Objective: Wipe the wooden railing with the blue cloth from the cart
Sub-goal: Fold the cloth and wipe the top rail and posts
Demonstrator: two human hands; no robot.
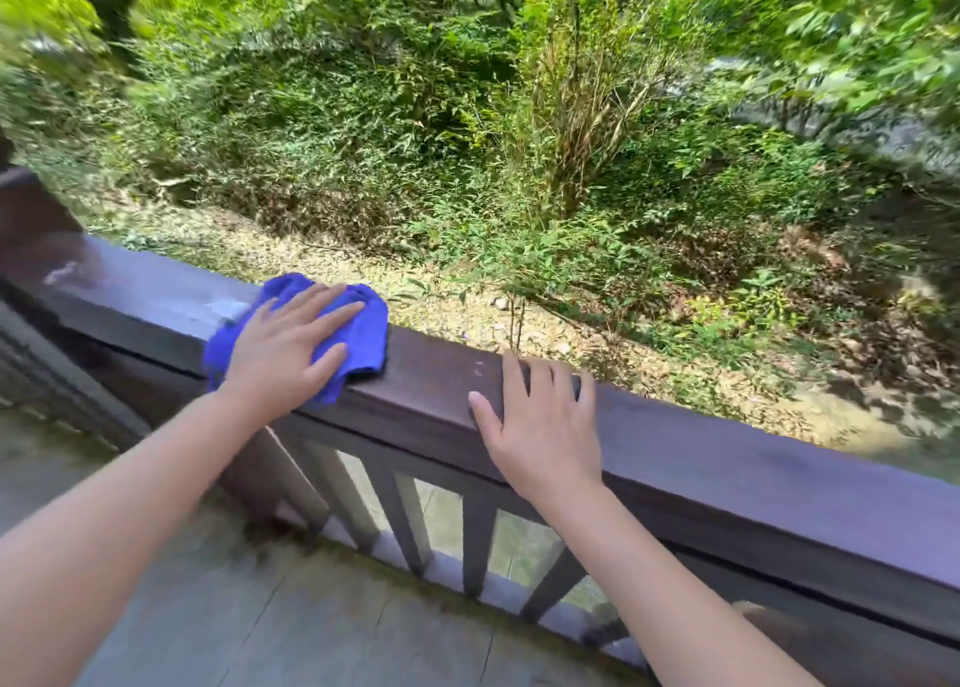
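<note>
A dark brown wooden railing [727,457] runs across the head view from upper left to lower right. The blue cloth [363,333] lies bunched on its top surface left of centre. My left hand [283,346] presses flat on the cloth, fingers spread and pointing right. My right hand [540,421] rests on the bare rail top a short way to the right of the cloth, fingers draped over the far edge. A paler, wet-looking streak [223,307] shows on the rail just left of the cloth.
Vertical balusters [410,520] stand under the rail. A wooden deck floor [291,619] lies below. A thick post [26,208] rises at the far left. Beyond the rail the ground drops to gravel and dense green bushes [519,140].
</note>
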